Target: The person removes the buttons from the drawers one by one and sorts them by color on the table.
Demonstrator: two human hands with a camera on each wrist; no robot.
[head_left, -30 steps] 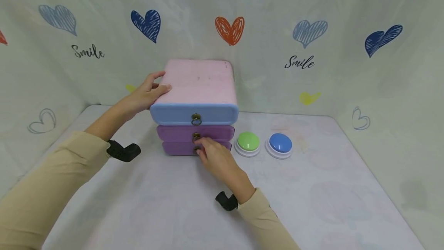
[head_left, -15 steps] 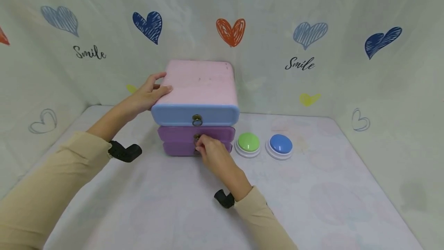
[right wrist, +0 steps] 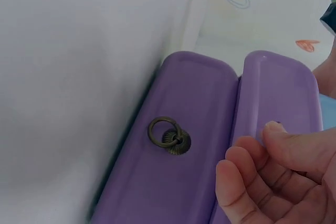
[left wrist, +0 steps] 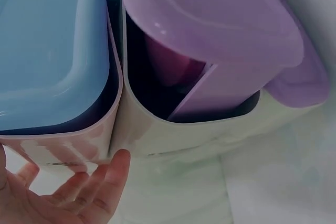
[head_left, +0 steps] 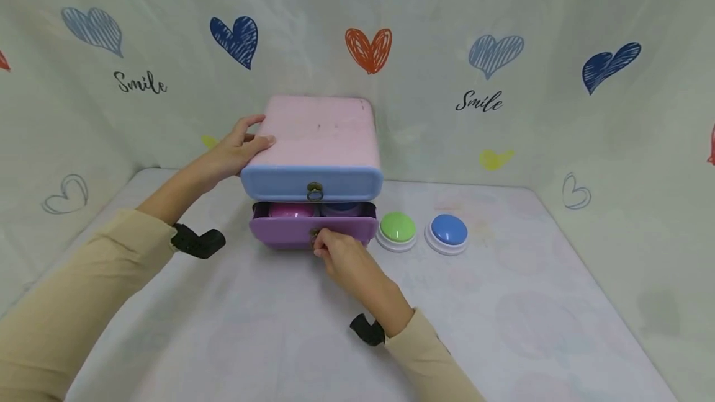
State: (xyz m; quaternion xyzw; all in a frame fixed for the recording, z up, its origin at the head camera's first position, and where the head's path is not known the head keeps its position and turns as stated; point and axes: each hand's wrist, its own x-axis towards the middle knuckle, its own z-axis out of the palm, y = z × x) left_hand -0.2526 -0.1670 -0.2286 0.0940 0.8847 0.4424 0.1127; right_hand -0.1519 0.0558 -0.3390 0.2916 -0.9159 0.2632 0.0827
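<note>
A small drawer cabinet stands on the table, with a pink top [head_left: 318, 129] and a blue top drawer [head_left: 290, 183]. My left hand [head_left: 234, 149] rests on its upper left side, fingers stretched along the pink wall [left wrist: 68, 150] in the left wrist view. The purple middle drawer [head_left: 279, 231] is pulled partway out. My right hand [head_left: 352, 262] pinches its ring pull, which the fingers mostly hide. Inside that drawer sit a pink rounded object [head_left: 292, 210] and a dark blue one [head_left: 341, 208]. Below, the lower purple drawer [right wrist: 194, 87] is closed, its brass ring [right wrist: 164, 132] hanging free.
To the cabinet's right are a green push button [head_left: 398, 227] and a blue push button [head_left: 449, 229] on white bases. A white cloth [head_left: 424, 141] printed with hearts hangs behind the white table [head_left: 530, 303].
The middle drawer has slid out toward me, drawn by my right hand, and its contents now show. My right fingers closed on the ring first. The left hand has stayed put.
</note>
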